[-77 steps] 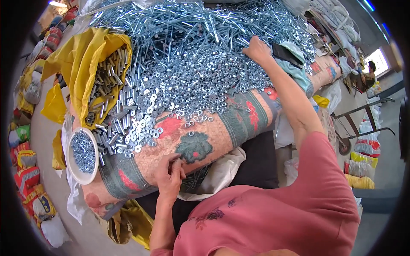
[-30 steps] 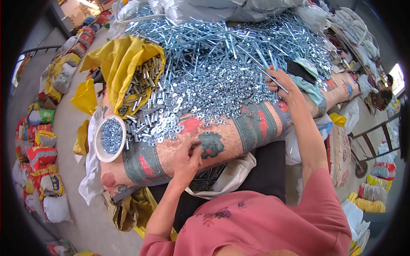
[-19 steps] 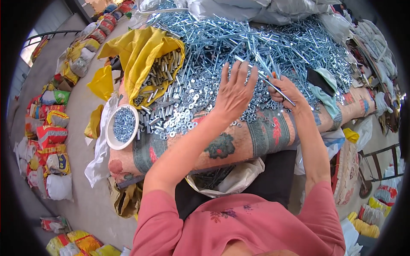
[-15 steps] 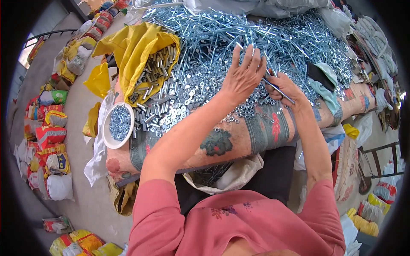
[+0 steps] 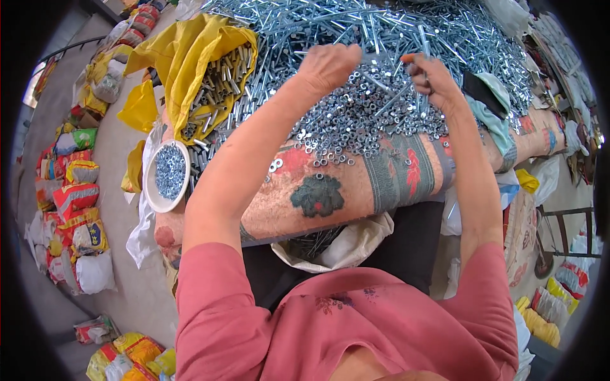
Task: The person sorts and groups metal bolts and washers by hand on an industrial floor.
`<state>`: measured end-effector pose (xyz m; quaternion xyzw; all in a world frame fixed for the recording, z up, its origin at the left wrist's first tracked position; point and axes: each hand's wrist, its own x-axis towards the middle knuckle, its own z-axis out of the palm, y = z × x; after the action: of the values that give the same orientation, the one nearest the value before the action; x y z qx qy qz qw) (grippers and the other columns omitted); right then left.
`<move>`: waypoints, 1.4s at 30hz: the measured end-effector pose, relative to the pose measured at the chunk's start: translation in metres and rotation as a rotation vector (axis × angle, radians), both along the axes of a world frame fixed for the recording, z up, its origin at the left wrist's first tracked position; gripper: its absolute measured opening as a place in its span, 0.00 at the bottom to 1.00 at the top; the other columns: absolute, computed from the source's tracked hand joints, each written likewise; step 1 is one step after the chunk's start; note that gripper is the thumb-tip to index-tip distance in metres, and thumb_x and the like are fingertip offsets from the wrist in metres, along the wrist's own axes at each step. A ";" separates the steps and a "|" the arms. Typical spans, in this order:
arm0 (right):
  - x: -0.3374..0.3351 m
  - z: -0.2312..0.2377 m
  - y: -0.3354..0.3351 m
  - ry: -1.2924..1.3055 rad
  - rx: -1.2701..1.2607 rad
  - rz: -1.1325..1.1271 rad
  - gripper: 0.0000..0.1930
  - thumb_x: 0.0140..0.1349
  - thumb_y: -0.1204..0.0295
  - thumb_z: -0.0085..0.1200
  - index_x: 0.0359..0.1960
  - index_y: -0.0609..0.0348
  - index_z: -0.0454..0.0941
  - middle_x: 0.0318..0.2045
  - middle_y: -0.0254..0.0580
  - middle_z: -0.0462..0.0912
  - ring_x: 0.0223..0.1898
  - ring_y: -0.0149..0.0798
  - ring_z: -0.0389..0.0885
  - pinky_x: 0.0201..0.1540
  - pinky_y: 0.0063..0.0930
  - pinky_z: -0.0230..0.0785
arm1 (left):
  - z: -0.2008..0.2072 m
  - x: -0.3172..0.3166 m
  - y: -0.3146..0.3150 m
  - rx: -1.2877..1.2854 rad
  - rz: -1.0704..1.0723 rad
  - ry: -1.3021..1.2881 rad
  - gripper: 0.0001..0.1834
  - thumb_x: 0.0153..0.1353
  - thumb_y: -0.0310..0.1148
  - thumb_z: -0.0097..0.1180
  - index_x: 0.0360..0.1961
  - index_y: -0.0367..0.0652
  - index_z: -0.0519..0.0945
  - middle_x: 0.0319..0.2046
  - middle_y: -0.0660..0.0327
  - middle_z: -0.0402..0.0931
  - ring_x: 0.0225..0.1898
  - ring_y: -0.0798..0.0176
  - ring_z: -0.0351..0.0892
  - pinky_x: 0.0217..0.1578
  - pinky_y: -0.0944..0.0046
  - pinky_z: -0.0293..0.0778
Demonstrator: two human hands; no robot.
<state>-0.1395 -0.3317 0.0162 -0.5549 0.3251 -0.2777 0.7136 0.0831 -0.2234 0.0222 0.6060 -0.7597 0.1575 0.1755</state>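
Observation:
My left hand (image 5: 329, 65) is curled closed over the middle of a big heap of long silvery bolts (image 5: 305, 28); whatever its fingers hold is hidden. To its right, my right hand (image 5: 433, 79) has its fingers bent around a long bolt (image 5: 423, 39) that stands nearly upright, sticking out above and below the fingers. An orange tip shows on one finger of that hand. Beneath both hands spreads a layer of loose hex nuts (image 5: 346, 124), with a few washers (image 5: 275, 165) close to my left forearm.
A yellow sack (image 5: 184, 60) of metal sleeves (image 5: 222, 82) lies open at the left. Beside it sits a white bowl (image 5: 149, 181) of small parts. A teal cloth (image 5: 499, 124) lies at the right. An open white bag (image 5: 352, 251) is below the table's patterned cover (image 5: 267, 206).
My left hand has moved left and farther away, its spread fingers now curled closed. My right hand has moved up and slightly right; the bolt in it has turned from slanting to nearly upright.

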 end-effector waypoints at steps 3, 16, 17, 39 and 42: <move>0.001 0.001 -0.004 0.077 -0.138 -0.256 0.15 0.65 0.66 0.42 0.45 0.65 0.71 0.18 0.24 0.62 0.11 0.16 0.50 0.11 0.12 0.40 | 0.004 0.012 0.016 0.025 0.171 0.230 0.08 0.57 0.31 0.46 0.33 0.37 0.71 0.24 0.49 0.76 0.30 0.45 0.77 0.29 0.50 0.70; 0.087 -0.002 0.175 -0.138 0.052 0.049 0.15 0.53 0.60 0.61 0.30 0.55 0.69 0.16 0.21 0.62 0.12 0.16 0.55 0.11 0.12 0.45 | -0.028 -0.048 0.153 -0.023 0.422 0.681 0.10 0.51 0.26 0.50 0.30 0.34 0.64 0.19 0.43 0.71 0.26 0.38 0.73 0.27 0.45 0.66; 0.090 -0.003 0.182 -0.072 0.028 0.018 0.16 0.52 0.59 0.61 0.30 0.55 0.69 0.16 0.22 0.63 0.12 0.16 0.56 0.11 0.12 0.45 | -0.030 -0.048 0.160 -0.017 0.403 0.701 0.10 0.50 0.25 0.51 0.30 0.35 0.63 0.19 0.41 0.71 0.27 0.37 0.73 0.28 0.45 0.66; 0.152 -0.032 0.242 -0.093 -0.409 0.132 0.11 0.54 0.68 0.58 0.35 0.61 0.76 0.22 0.23 0.72 0.21 0.17 0.65 0.23 0.13 0.59 | -0.076 -0.030 0.219 -0.471 0.385 0.978 0.13 0.51 0.20 0.49 0.39 0.33 0.67 0.30 0.44 0.68 0.31 0.42 0.70 0.32 0.53 0.66; 0.151 -0.019 0.244 -0.102 -0.399 -0.007 0.09 0.49 0.72 0.61 0.31 0.62 0.76 0.22 0.24 0.73 0.23 0.18 0.66 0.24 0.13 0.61 | -0.062 -0.034 0.218 -0.418 0.343 1.046 0.16 0.49 0.19 0.49 0.42 0.33 0.66 0.34 0.46 0.67 0.36 0.45 0.70 0.36 0.54 0.66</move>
<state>0.0115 -0.0876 -0.0029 -0.6691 0.2290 -0.3670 0.6043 0.0496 -0.0053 -0.0394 0.6699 -0.4160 0.0101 0.6148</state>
